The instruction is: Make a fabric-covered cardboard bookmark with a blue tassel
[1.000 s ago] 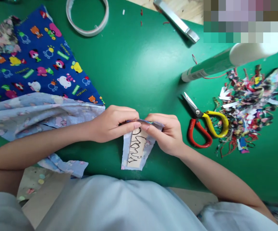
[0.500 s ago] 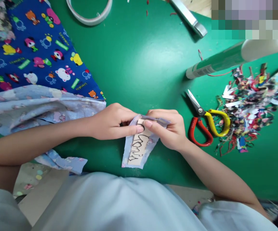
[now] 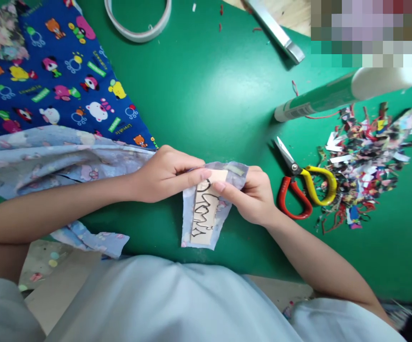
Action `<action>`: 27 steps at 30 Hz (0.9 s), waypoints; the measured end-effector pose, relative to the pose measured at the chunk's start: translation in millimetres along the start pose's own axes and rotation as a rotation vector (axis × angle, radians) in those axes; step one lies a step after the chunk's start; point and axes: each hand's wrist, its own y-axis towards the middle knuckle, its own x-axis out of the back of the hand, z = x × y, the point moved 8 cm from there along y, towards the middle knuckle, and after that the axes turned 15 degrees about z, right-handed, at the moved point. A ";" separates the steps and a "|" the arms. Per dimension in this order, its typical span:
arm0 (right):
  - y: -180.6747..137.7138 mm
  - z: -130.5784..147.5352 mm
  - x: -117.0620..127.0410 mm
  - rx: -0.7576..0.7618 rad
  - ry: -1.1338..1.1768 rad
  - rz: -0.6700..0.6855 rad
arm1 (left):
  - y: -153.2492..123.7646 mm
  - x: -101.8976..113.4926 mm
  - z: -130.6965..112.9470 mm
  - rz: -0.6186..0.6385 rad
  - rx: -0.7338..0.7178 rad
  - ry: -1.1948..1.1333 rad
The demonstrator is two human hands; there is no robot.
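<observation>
Between my two hands, above the green table, is a piece of light blue printed fabric (image 3: 223, 211) with a cream strip (image 3: 206, 211) lying on it. Dark looping lettering runs down the strip. My left hand (image 3: 170, 175) pinches the upper left part, its thumb pressed on the strip and its other fingers partly hidden behind. At the upper right, my right hand (image 3: 252, 194) grips the same piece, thumb on the strip's face and fingers curled behind the fabric. The fabric's top edge shows its plain, greyish underside with a pale streak on it.
Scissors (image 3: 294, 168) with red and yellow handles lie right of my hands, beside a heap of scraps (image 3: 369, 161). A glue bottle (image 3: 320, 97) stands behind them. Farther back are a roll of tape (image 3: 138, 35) and a metal tool (image 3: 277, 33). Dark blue cartoon fabric (image 3: 66, 90) and light blue cloth (image 3: 59, 154) spread at left.
My hands have shifted slightly on the fabric piece. Its top edge now shows farther up and to the right, and more of the strip's top end is uncovered.
</observation>
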 end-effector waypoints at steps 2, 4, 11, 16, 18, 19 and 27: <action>-1.5 -0.7 2.2 -0.004 -0.017 -0.035 | 0.2 -1.9 2.8 0.018 0.021 -0.035; -2.6 -0.5 3.8 -0.003 -0.032 -0.060 | 0.5 -6.4 6.0 0.075 0.041 -0.091; -2.6 0.8 3.3 0.010 -0.101 -0.063 | -0.1 -9.5 0.5 0.117 -0.002 0.033; -3.7 1.7 2.8 0.023 -0.067 -0.073 | 1.3 -3.6 -5.8 0.065 -0.042 0.041; -4.1 1.5 2.6 -0.003 -0.070 -0.077 | 2.1 -4.4 -4.0 0.089 -0.032 0.022; -4.5 1.6 3.1 -0.014 -0.070 -0.086 | 2.3 -5.0 -2.1 0.100 -0.021 0.009; -8.8 1.5 10.0 -0.093 -0.066 -0.180 | 0.2 -10.1 13.8 0.118 0.083 -0.150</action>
